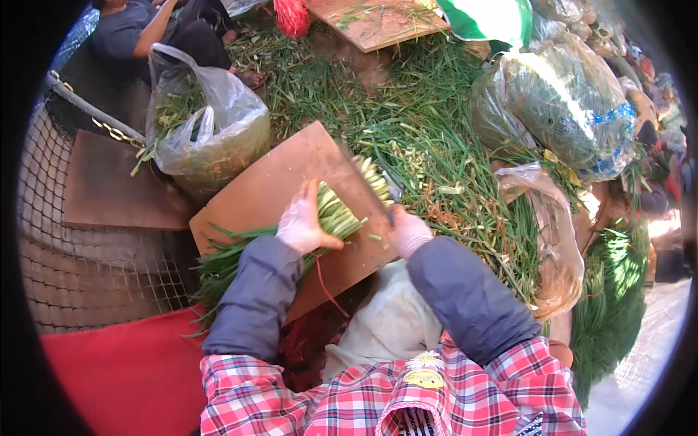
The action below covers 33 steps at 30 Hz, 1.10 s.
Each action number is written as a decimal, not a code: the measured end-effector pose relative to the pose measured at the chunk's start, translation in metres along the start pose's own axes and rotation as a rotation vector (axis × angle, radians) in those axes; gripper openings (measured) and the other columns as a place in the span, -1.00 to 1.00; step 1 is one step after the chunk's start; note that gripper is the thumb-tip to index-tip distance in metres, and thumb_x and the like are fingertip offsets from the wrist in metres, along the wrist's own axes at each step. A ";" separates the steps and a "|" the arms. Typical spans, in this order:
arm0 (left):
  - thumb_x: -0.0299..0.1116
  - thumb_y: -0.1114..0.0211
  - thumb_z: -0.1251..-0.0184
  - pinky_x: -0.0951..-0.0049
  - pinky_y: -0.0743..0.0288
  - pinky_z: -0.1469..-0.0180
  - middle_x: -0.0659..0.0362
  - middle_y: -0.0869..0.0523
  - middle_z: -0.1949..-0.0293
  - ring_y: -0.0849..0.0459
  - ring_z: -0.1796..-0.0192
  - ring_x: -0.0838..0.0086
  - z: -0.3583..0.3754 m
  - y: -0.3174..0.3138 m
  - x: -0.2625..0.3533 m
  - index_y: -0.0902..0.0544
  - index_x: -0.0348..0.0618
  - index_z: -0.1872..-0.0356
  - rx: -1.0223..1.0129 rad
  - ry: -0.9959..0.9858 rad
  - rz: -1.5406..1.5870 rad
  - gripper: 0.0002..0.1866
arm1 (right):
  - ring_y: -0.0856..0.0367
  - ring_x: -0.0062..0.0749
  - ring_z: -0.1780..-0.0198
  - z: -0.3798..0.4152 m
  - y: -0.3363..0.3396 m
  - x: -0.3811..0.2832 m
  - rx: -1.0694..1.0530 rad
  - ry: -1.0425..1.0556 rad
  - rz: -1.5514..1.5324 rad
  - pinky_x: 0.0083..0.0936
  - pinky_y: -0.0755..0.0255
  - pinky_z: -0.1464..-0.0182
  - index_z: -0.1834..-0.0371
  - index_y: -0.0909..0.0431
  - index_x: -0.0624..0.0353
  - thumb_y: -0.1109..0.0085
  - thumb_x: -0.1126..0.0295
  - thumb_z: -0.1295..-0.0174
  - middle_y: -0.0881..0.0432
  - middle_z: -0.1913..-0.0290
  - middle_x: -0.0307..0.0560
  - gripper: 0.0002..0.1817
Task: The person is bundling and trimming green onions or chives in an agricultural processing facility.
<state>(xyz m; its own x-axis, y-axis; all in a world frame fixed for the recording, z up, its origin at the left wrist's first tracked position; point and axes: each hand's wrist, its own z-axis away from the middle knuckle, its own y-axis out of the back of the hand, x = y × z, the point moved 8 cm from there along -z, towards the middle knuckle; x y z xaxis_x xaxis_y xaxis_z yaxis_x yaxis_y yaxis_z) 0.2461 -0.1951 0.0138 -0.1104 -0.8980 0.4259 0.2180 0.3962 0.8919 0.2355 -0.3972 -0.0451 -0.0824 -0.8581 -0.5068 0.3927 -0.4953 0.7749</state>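
A brown board (254, 192) lies at an angle in front of me, with a bunch of garlic chives (337, 212) across it. My gloved left hand (300, 224) presses on the bunch, fingers closed around it near the pale cut ends. The long green leaves trail off the board to the left. My gloved right hand (409, 234) grips a knife (372, 186), its blade blurred and upright beside the cut face. Just past the blade, a cluster of pale stalk ends (372, 176) sits at the board's right edge. A red string (327, 287) hangs below my left hand.
Loose green trimmings (436, 145) cover the ground ahead. A plastic bag (211, 138) of greens stands at the left, near a seated person (145, 33). Large filled bags (560, 105) lie at the right, above more bundled greens (611, 291). Wire mesh (58, 247) borders the left.
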 end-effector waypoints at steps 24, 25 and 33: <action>-0.14 -0.54 0.44 0.17 -0.44 0.08 -0.08 -0.52 0.14 -0.53 0.09 0.06 0.090 0.088 -0.085 -0.18 -0.33 -0.23 0.223 0.277 -0.142 0.08 | -0.59 0.02 0.36 0.022 0.029 -0.082 -0.007 0.306 -0.151 -0.16 -0.44 0.31 -0.02 -0.40 -0.03 -0.03 0.15 -0.17 -0.59 0.44 0.09 -0.65; -0.13 -0.55 0.45 0.17 -0.44 0.11 -0.07 -0.51 0.16 -0.53 0.12 0.07 0.089 0.079 -0.083 -0.17 -0.34 -0.23 0.236 0.285 -0.218 0.09 | -0.59 0.02 0.34 0.022 0.016 -0.083 -0.024 0.330 -0.113 -0.16 -0.44 0.30 -0.02 -0.40 -0.02 -0.03 0.16 -0.17 -0.60 0.43 0.09 -0.64; -0.12 -0.57 0.47 0.18 -0.39 0.00 -0.11 -0.49 0.07 -0.51 0.02 0.06 0.099 0.043 -0.059 -0.12 -0.38 -0.27 0.370 0.146 -0.368 0.17 | -0.61 0.02 0.31 -0.017 -0.030 -0.062 -0.089 0.116 0.118 -0.15 -0.45 0.27 0.11 -0.44 0.08 0.03 0.28 -0.16 -0.62 0.41 0.07 -0.74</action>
<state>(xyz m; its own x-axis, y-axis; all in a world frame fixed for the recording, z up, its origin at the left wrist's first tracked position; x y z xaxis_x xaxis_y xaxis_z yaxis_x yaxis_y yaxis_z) 0.1659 -0.1056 0.0424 0.0267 -0.9970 0.0733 -0.1685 0.0678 0.9834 0.2441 -0.3271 -0.0433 0.0737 -0.8856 -0.4586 0.4732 -0.3738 0.7978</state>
